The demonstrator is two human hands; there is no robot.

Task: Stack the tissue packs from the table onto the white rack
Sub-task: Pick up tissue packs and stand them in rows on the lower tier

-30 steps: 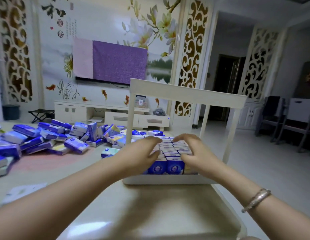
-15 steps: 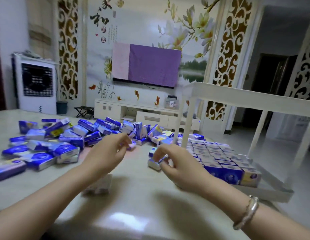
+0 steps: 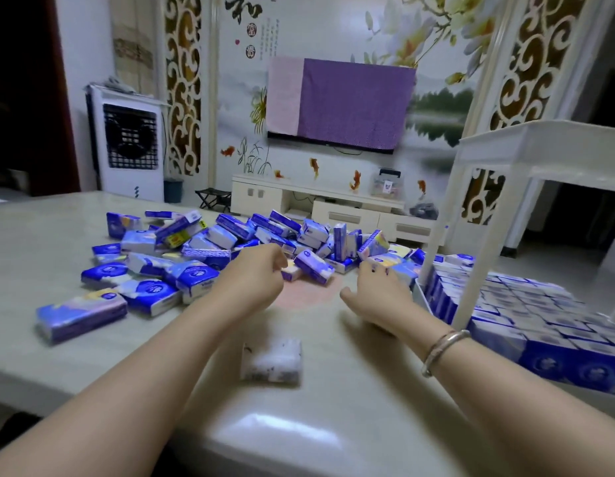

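so, change: a second ago both hands pressed on the packs in the rack; they have since swung left to the loose pile.
left hand (image 3: 256, 273): over the near edge of the pile, fingers curled, touching or nearly touching a small pack (image 3: 292, 273); i cannot tell whether it grips it yet.
right hand (image 3: 380, 287): fingers spread and apart, holding nothing, reaching at a pack just left of the rack.
tissue packs (image 3: 196, 256): most lie in a loose heap on the worktop (image 3: 41, 339); one pale pack (image 3: 271, 360) sits alone, nearer the person.
white rack (image 3: 478, 270): at the right on the worktop, its bottom shelf filled with upright packs in rows (image 3: 526, 315).
meaning: judging by this, one layer is settled and the next pickup is starting; plenty of packs remain.
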